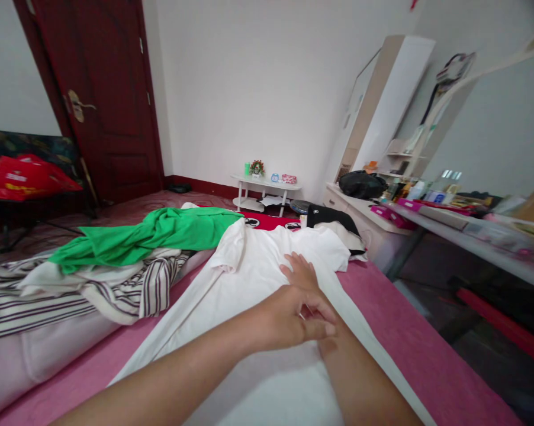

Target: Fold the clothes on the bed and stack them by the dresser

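Observation:
A white T-shirt (249,278) lies spread lengthwise on the pink bed cover (409,349), its right side folded in along a long straight edge. My right hand (300,273) rests flat on the shirt's upper middle with its fingers stretched out. My left arm reaches in from the lower left and crosses over my right wrist. My left hand (293,319) has its fingers curled together beside the shirt's folded right edge. Whether they pinch the cloth is hidden.
A green garment (151,236) lies on a striped black-and-white one (116,290) at the left of the bed. Black and white clothes (333,222) sit at the far end. A cluttered desk (453,222) runs along the right. A small white table (267,186) and a red door (107,94) stand behind.

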Demonstrator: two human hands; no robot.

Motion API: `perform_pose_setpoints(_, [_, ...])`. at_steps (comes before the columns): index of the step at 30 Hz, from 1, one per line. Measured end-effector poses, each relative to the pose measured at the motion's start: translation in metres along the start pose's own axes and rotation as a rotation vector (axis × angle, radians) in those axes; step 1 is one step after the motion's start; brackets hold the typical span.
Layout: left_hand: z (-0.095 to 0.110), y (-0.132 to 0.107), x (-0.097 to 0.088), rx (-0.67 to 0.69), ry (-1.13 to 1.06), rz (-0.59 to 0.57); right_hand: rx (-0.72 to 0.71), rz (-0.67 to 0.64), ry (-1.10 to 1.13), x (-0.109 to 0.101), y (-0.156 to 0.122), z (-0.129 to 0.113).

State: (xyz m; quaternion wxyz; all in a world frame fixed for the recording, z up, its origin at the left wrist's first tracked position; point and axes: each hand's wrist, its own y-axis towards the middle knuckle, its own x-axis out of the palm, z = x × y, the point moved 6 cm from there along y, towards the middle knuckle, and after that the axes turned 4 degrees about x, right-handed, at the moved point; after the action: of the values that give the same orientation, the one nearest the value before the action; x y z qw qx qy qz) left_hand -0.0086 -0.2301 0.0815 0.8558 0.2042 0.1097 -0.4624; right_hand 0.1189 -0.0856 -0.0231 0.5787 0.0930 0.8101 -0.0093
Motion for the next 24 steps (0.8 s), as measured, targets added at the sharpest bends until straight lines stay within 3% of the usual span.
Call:
perform_pose_setpoints(2, [-0.035, 0.001, -0.003, 0.016, 0.300, 0.151, -0.008, 0.022, -0.012, 0.002, 0.002, 0.001])
perform_pose_setpoints(6, [-0.095, -0.013, -0.004, -0.087, 0.734, 0.018, -0.019, 0.041, -0.034, 0.004, 0.005, 0.003])
perform_pose_setpoints(9, [-0.112, -0.022, -0.032, -0.146, 0.928, -0.039, -0.018, 0.042, -0.040, 0.004, 0.006, 0.004])
perform_pose_setpoints(11, [-0.116, -0.024, -0.067, -0.232, 1.085, -0.009, -0.014, 0.039, -0.035, 0.004, 0.006, 0.004])
perform_pose_setpoints(15, [-0.106, -0.023, -0.154, -0.445, 1.568, 0.105, -0.005, 0.040, -0.028, 0.003, 0.005, 0.004])
perform_pose_setpoints(18, [-0.094, -0.022, -0.210, -0.579, 1.650, 0.212, -0.001, 0.040, -0.025, 0.003, 0.005, 0.004])
perform_pose_setpoints(21, [-0.088, -0.024, -0.242, -0.711, 1.590, 0.329, -0.003, 0.058, -0.017, 0.002, 0.005, 0.004])
perform_pose_setpoints(24, [-0.091, -0.017, -0.243, -0.709, 1.558, 0.340, -0.018, 0.103, -0.010, 0.001, 0.006, 0.003])
